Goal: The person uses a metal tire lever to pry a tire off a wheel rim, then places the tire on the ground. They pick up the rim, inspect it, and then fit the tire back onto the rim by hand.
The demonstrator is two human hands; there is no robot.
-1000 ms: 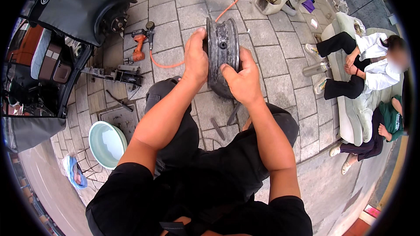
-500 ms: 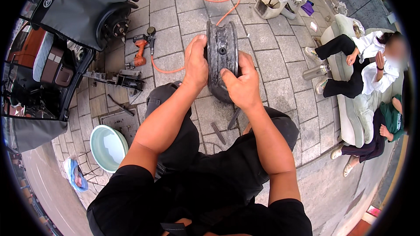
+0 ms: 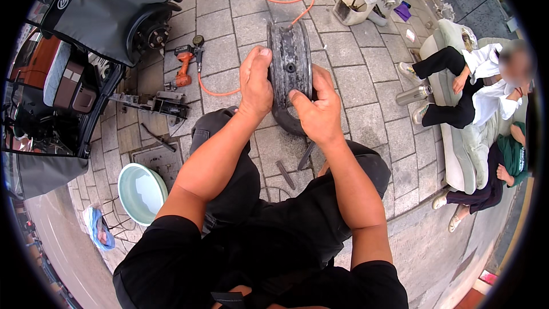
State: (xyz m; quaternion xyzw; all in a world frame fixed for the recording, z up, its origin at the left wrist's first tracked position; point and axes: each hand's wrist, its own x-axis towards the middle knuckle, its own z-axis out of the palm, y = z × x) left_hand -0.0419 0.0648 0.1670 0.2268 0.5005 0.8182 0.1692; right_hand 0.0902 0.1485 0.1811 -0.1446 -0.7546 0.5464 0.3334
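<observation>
A bare metal wheel rim [image 3: 281, 51], grey and scuffed, stands on edge between my hands with a small round hole in its channel. My left hand [image 3: 255, 80] is closed on the rim's left edge, its thumb near the top. On the right edge, my right hand [image 3: 320, 109] grips the rim, its thumb pressed into the channel just below the hole. The rim's far side is hidden. Beneath it on the paving lie two dark metal bars, one [image 3: 285, 175] loose between my knees and another [image 3: 306, 155] nearer my right knee.
To the left are an orange impact wrench [image 3: 183, 66], an air gauge [image 3: 198, 41] with an orange hose, a jack [image 3: 166, 106], a green basin [image 3: 143, 194] of water and a vehicle with an exposed hub [image 3: 155, 37]. People sit on a sofa [image 3: 457, 154] at right, beside a metal flask [image 3: 414, 95].
The wheel rim has tipped slightly to the left at its top while both hands keep their hold. On the sofa, the person in white has lowered a raised hand.
</observation>
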